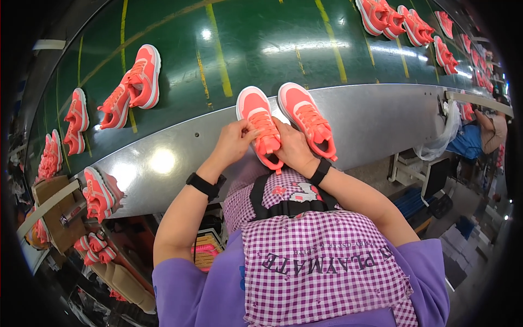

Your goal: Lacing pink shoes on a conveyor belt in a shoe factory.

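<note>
1. Currently, a coral-pink lace-up sports shoe with a white sole (pixel 261 126) is gripped at its heel end by both hands, on the curved grey metal ledge (pixel 376 117) that borders the dark green conveyor belt (pixel 261 43).
2. The left hand (pixel 235 143) is closed on the shoe's left side near the collar, fingers pinched on the upper; the right hand (pixel 292 148) is pressed against the right side of the heel, fingers curled around it. Whether a lace is held between the fingertips cannot be told.
3. The shoe's long axis is laid away from the body, toe pointing up the picture toward the belt, heel nearest the chest. Both hands are at the heel end, about equally near.
4. A second matching coral-pink shoe (pixel 308 117) is stood just beside it on the right, toe angled slightly left, close against the right hand.
5. More coral-pink pairs are spread on the belt: one pair at left (pixel 133 84) and several at far upper right (pixel 400 22).
6. Yellow painted lines (pixel 218 49) are marked across the belt.
7. A brown cardboard tray (pixel 54 218) is seen at lower left, and a clear plastic bag (pixel 441 136) is hung from the ledge at right.
</note>
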